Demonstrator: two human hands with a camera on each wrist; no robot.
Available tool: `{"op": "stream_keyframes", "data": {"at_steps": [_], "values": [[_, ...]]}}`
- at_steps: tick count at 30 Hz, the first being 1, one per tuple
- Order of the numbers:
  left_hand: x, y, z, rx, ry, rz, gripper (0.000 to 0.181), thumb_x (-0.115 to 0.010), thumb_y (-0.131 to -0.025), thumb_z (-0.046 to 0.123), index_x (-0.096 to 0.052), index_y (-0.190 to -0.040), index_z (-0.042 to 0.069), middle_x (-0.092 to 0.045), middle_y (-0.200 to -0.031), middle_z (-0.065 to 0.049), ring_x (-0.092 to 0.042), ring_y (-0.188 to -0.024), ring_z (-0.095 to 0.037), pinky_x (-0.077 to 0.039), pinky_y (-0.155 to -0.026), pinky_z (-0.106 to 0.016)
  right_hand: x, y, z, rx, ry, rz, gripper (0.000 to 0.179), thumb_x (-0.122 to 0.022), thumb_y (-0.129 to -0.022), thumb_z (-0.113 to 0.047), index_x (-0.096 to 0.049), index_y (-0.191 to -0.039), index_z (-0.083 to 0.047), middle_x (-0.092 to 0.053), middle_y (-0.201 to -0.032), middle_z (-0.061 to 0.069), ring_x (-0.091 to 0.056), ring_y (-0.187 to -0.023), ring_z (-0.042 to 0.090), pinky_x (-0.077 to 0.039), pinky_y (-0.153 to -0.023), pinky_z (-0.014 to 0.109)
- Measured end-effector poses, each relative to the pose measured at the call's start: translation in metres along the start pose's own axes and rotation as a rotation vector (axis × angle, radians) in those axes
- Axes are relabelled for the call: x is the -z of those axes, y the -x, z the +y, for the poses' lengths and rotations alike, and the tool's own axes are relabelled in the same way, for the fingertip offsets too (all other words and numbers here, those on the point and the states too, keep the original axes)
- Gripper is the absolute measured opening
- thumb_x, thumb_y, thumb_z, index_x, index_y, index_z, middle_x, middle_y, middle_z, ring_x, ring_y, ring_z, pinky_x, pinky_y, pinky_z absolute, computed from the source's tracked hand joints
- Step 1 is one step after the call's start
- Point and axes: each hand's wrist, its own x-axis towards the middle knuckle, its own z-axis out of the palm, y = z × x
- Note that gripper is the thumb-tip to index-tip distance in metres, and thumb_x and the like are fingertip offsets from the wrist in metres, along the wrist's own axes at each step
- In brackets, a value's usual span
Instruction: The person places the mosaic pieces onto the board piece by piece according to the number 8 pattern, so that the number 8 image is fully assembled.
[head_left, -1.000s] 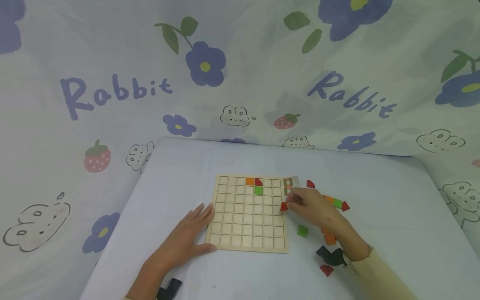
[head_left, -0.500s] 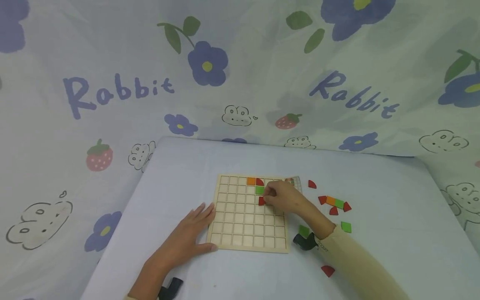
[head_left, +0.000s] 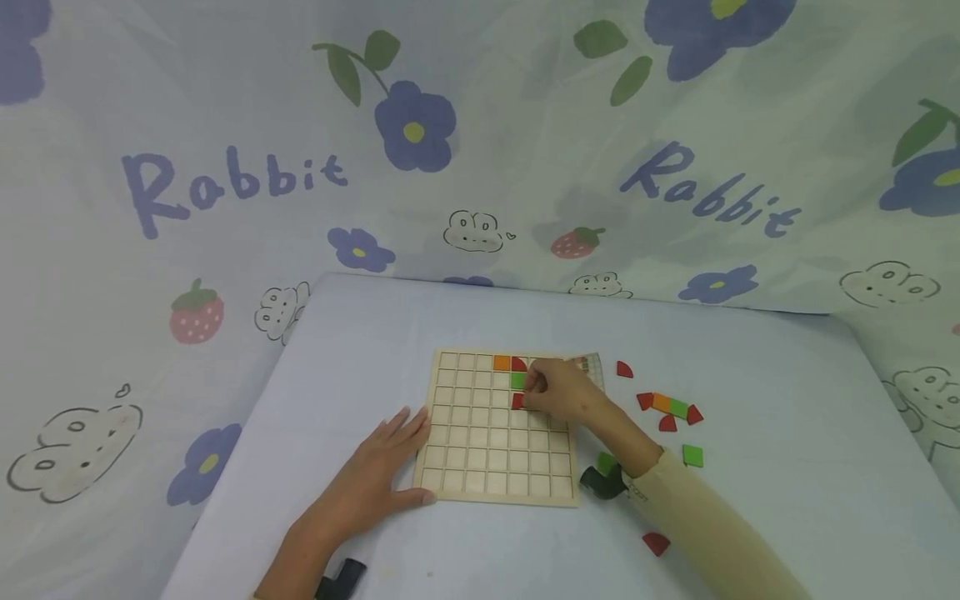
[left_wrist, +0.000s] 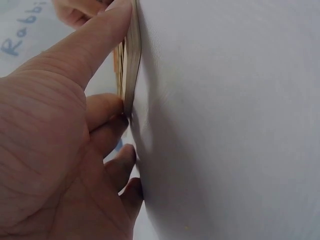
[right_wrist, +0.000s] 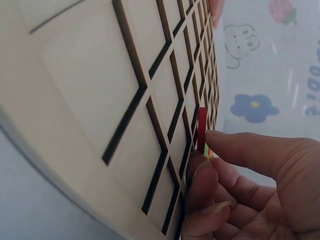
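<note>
A wooden grid board (head_left: 454,437) lies on the white table. Along its left edge my left hand (head_left: 375,467) rests with fingers spread, thumb by the near corner; the left wrist view has the thumb and fingertips against the board's side (left_wrist: 132,55). My right hand (head_left: 564,392) is over the board's upper right part, pinching a red piece (head_left: 517,402) between thumb and fingers. From the right wrist, that red piece (right_wrist: 202,127) stands thin and edge-on at the grid. Seated in cells are an orange square (head_left: 502,363), a red quarter-circle (head_left: 518,364) and a green square (head_left: 517,381).
Right of the board lie a red quarter-circle (head_left: 624,369), a joined-looking row with an orange square (head_left: 661,403), a green square (head_left: 692,456) and another red piece (head_left: 656,544). A patterned card (head_left: 592,367) shows partly behind the right hand. A printed curtain (head_left: 480,167) hangs behind.
My right hand has moved left from the board's right edge with the red piece, to the cell below the green square. The left hand has stayed in place.
</note>
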Motion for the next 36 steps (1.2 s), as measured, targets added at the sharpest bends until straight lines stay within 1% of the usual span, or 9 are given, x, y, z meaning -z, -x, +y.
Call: {"op": "stream_keyframes", "data": {"at_steps": [4,9,14,21,26,29,32,36], "values": [[0.001,0.001,0.000,-0.002,0.006,0.006,0.100,-0.088,-0.079,0.048,-0.042,-0.160,0.010,-0.025,-0.171,0.003,-0.014,-0.160,-0.028,-0.015,-0.129,-0.052,-0.002,0.001,-0.002,-0.004,0.005,0.006,0.018,-0.082,-0.090,-0.014,-0.065,-0.095,-0.012,-0.063,-0.080,-0.001,-0.057,-0.074,0.016,-0.050,-0.063,0.028],[0.000,0.001,0.000,-0.004,0.010,0.001,0.101,-0.088,-0.079,0.049,-0.042,-0.160,0.010,-0.025,-0.171,0.003,-0.014,-0.160,-0.028,-0.015,-0.129,-0.052,-0.004,0.002,-0.002,0.005,0.000,0.017,0.017,-0.082,-0.091,-0.014,-0.065,-0.094,-0.012,-0.062,-0.078,0.000,-0.055,-0.071,0.016,-0.048,-0.060,0.029],[-0.001,0.000,0.000,-0.007,0.005,-0.007,0.100,-0.087,-0.080,0.049,-0.041,-0.160,0.010,-0.024,-0.171,0.003,-0.013,-0.160,-0.027,-0.014,-0.129,-0.052,-0.005,0.002,0.000,0.015,-0.007,0.021,0.016,-0.081,-0.092,-0.014,-0.065,-0.094,-0.012,-0.062,-0.078,-0.001,-0.055,-0.071,0.016,-0.048,-0.061,0.029],[-0.003,0.000,0.001,0.004,-0.007,0.006,0.101,-0.089,-0.079,0.047,-0.041,-0.161,0.011,-0.026,-0.170,0.003,-0.014,-0.160,-0.027,-0.015,-0.129,-0.051,-0.004,0.007,0.001,0.049,0.006,0.021,0.016,-0.080,-0.093,-0.016,-0.065,-0.093,-0.012,-0.061,-0.077,-0.002,-0.055,-0.072,0.016,-0.048,-0.062,0.029],[-0.004,-0.001,0.002,0.019,-0.019,0.004,0.102,-0.088,-0.079,0.049,-0.040,-0.162,0.014,-0.025,-0.170,0.005,-0.014,-0.160,-0.026,-0.015,-0.129,-0.051,0.000,0.021,0.004,0.052,0.026,0.045,0.013,-0.078,-0.095,-0.020,-0.067,-0.096,-0.013,-0.063,-0.084,-0.005,-0.057,-0.081,0.016,-0.053,-0.071,0.029],[-0.004,-0.002,0.002,0.013,-0.024,0.004,0.102,-0.087,-0.079,0.050,-0.039,-0.162,0.014,-0.024,-0.170,0.005,-0.014,-0.160,-0.026,-0.015,-0.129,-0.051,0.008,0.035,0.008,0.048,0.013,0.068,0.007,-0.074,-0.098,-0.019,-0.070,-0.100,-0.014,-0.064,-0.087,-0.005,-0.058,-0.084,0.017,-0.054,-0.074,0.030],[-0.003,-0.002,0.001,0.004,-0.023,0.007,0.102,-0.088,-0.080,0.050,-0.039,-0.162,0.013,-0.024,-0.171,0.004,-0.014,-0.160,-0.027,-0.015,-0.129,-0.051,0.019,0.048,0.016,0.059,-0.014,0.084,0.005,-0.068,-0.102,-0.016,-0.071,-0.103,-0.012,-0.065,-0.089,-0.003,-0.058,-0.083,0.018,-0.055,-0.071,0.031],[-0.001,-0.001,0.000,0.002,-0.023,0.005,0.102,-0.088,-0.080,0.049,-0.040,-0.161,0.012,-0.024,-0.171,0.003,-0.014,-0.160,-0.028,-0.016,-0.129,-0.052,0.033,0.062,0.028,0.094,-0.045,0.083,0.009,-0.061,-0.106,-0.012,-0.070,-0.105,-0.009,-0.068,-0.092,0.001,-0.062,-0.081,0.015,-0.057,-0.069,0.029]]}}
